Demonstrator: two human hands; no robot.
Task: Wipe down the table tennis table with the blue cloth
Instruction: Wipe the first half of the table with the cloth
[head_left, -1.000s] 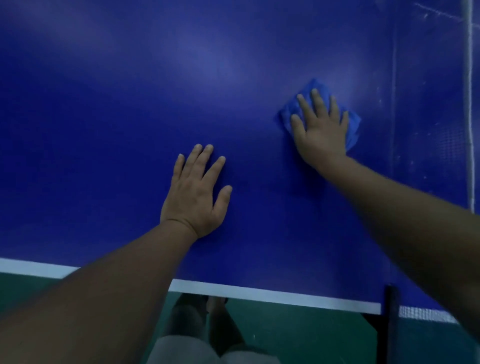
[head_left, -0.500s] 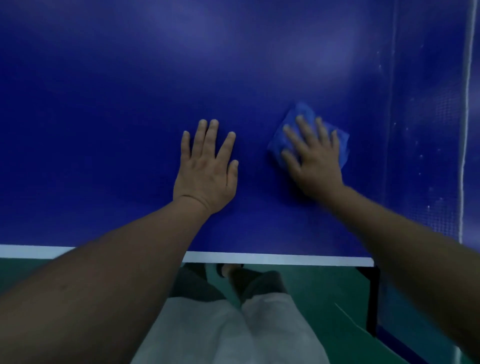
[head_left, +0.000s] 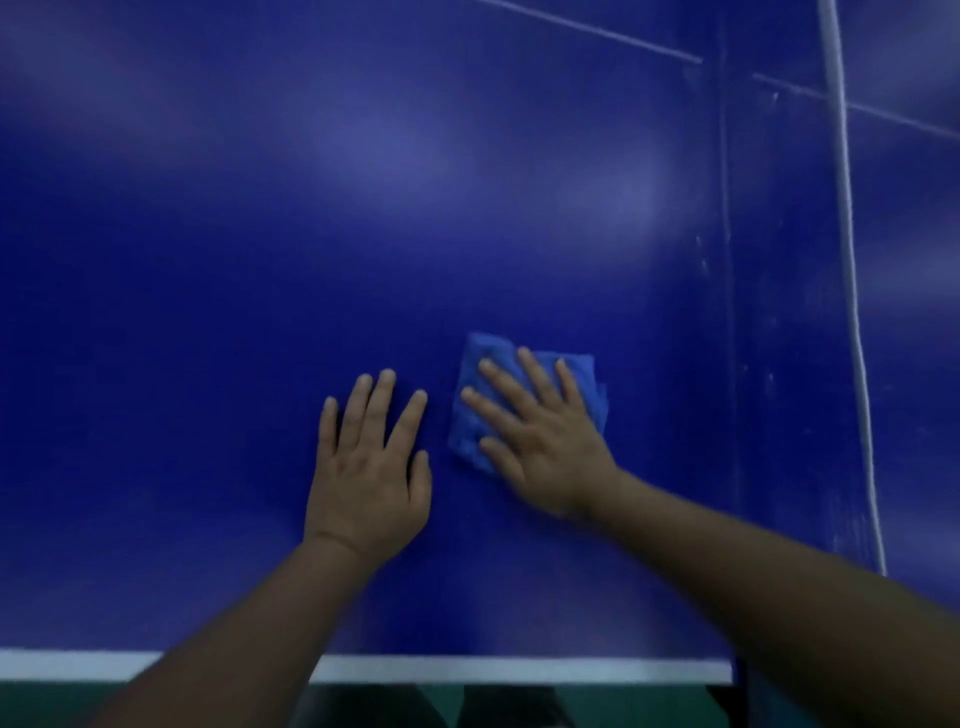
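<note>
The right hand lies flat with its fingers straight and spread. It presses the blue cloth onto the table tennis table, a little right of the frame's centre and below it. The cloth is a folded, rumpled pad. Its upper edge and left side show past the fingertips, and the rest is under the palm. Just beside it to the left, not touching it, the left hand rests palm down on the bare blue surface, fingers straight and slightly fanned, holding nothing. Both forearms come in from the lower corners of the frame.

Along the bottom runs the table's white edge line, partly covered by the left forearm. Below it are a strip of green floor and dark shapes too dim to make out. Right of the cloth and well apart from it, the net runs as an upright band down the right of the frame, with its white top tape at its right side. The right forearm crosses its lower end. A thin white line slants across the upper right. Pale patches of glare sit on the surface in the upper middle.
</note>
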